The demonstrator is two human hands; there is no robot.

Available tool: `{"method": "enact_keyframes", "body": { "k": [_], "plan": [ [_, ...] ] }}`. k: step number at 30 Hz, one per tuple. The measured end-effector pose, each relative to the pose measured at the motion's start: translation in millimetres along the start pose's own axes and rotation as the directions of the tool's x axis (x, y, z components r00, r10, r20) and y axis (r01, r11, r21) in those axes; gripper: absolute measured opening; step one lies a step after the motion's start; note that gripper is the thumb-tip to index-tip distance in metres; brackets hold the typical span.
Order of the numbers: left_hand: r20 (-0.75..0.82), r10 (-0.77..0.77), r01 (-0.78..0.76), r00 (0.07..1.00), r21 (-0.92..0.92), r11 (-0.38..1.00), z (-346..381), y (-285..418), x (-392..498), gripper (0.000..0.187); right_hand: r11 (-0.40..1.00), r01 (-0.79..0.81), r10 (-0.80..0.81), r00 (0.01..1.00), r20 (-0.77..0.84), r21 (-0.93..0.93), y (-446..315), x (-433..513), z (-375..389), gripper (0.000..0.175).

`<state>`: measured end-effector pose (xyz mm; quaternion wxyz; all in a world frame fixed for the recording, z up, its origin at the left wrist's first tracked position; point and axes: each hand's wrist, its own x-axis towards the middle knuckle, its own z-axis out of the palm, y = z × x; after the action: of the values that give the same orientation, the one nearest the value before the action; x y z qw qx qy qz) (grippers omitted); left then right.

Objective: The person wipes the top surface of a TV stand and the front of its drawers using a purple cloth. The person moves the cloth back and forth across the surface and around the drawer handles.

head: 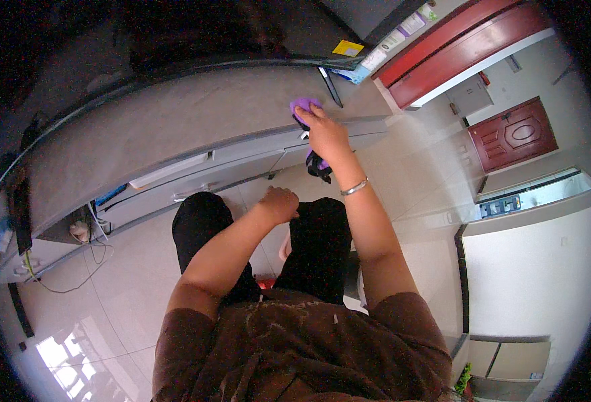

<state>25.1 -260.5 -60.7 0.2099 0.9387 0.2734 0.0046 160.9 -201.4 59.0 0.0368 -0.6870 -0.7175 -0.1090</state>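
My right hand (328, 134) presses a purple cloth (300, 106) onto the grey top of a low TV cabinet (195, 108), near its front edge. Part of the cloth, or something purple and black with it, hangs below the hand in front of the drawers. A dark foot of the television (331, 89) stands just beyond the fingers. My left hand (278, 205) is loosely curled above my knees, with nothing visible in it. Its palm side is hidden.
The large black television (200, 35) spans the cabinet's back. A white panel or drawer (172, 170) shows along the cabinet front. Thin cables (94, 251) trail from an open compartment at the left onto the tiled floor (124, 301). A red door (516, 133) is at the right.
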Motion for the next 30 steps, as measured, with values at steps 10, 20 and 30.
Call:
{"method": "enact_keyframes", "body": {
  "k": [10, 20, 30],
  "plan": [
    [-0.043, 0.026, -0.026, 0.999, 0.010, 1.000, -0.6, 2.0, -3.6, 0.037, 0.995, 0.080, -0.076, 0.995, -0.067, 0.058, -45.7, -23.1, -6.4, 0.059],
    [-0.027, 0.000, 0.000, 1.000, -0.026, 1.000, -2.5, 3.8, -3.2, 0.036, 0.997, 0.064, -0.067, 0.991, 0.117, 0.031, -36.9, 32.9, -7.4, 0.058],
    [0.060, 0.015, -0.012, 0.998, -0.063, 0.998, -13.9, 8.1, -3.5, 0.045, 0.992, 0.126, -0.126, 0.990, 0.060, -0.001, -29.0, 86.0, -0.9, 0.044]
  ]
}}
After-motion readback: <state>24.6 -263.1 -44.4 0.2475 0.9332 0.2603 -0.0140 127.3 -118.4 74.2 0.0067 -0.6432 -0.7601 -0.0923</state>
